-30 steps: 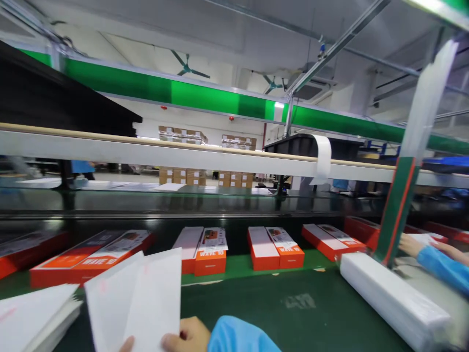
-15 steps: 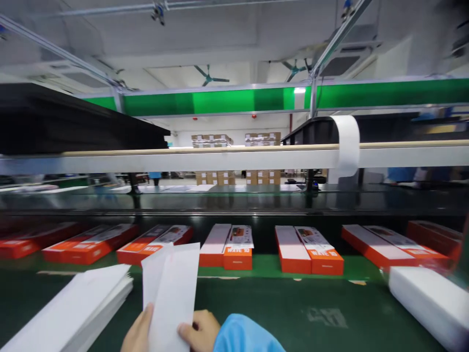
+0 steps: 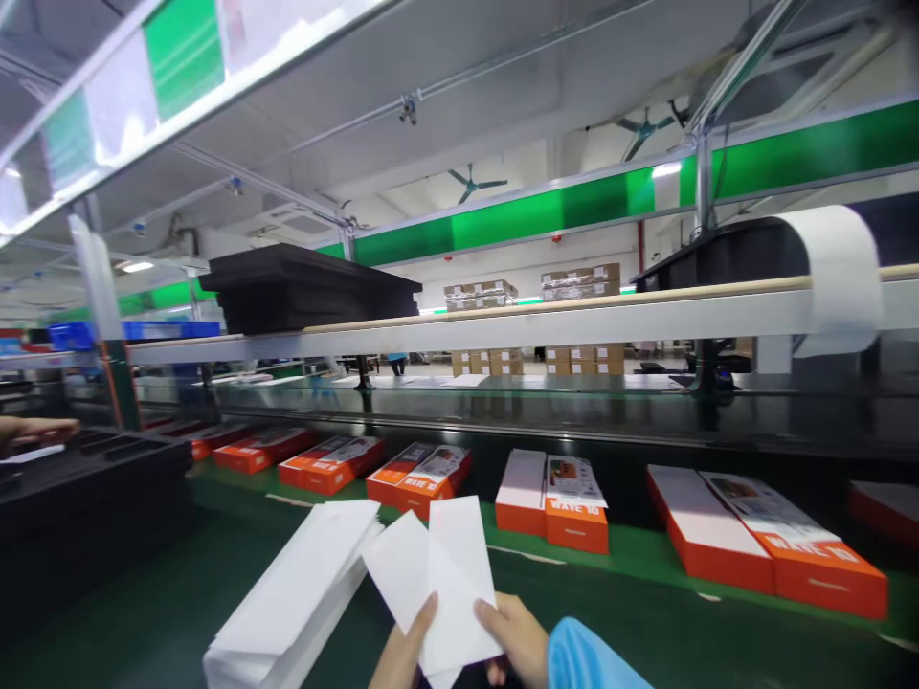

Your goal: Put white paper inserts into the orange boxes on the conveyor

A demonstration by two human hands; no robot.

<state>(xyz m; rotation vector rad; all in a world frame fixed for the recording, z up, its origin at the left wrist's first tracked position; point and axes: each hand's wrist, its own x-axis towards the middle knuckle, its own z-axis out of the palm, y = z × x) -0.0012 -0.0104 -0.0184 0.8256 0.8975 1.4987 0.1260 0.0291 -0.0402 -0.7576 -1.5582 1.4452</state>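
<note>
My left hand (image 3: 402, 651) and my right hand (image 3: 517, 639), in a blue sleeve, hold two white paper sheets (image 3: 437, 579) fanned apart at the bottom edge of the view. The left fingers press one sheet, the right thumb pins the other. Just left of them a stack of white sheets (image 3: 298, 598) lies on the green belt (image 3: 646, 622). Beyond, several open orange boxes pass in a row, the nearest one (image 3: 552, 502) printed "WAVE 10".
A stack of black foam trays (image 3: 86, 498) stands at the left, with another person's hand (image 3: 35, 431) over it. More black foam (image 3: 308, 287) lies on the upper shelf. A white paper roll (image 3: 837, 277) hangs over the shelf rail at the right.
The view has swung left and tilted. The white bundle at the right has left the frame; the black trays have come into sight. Both hands still hold the two sheets.
</note>
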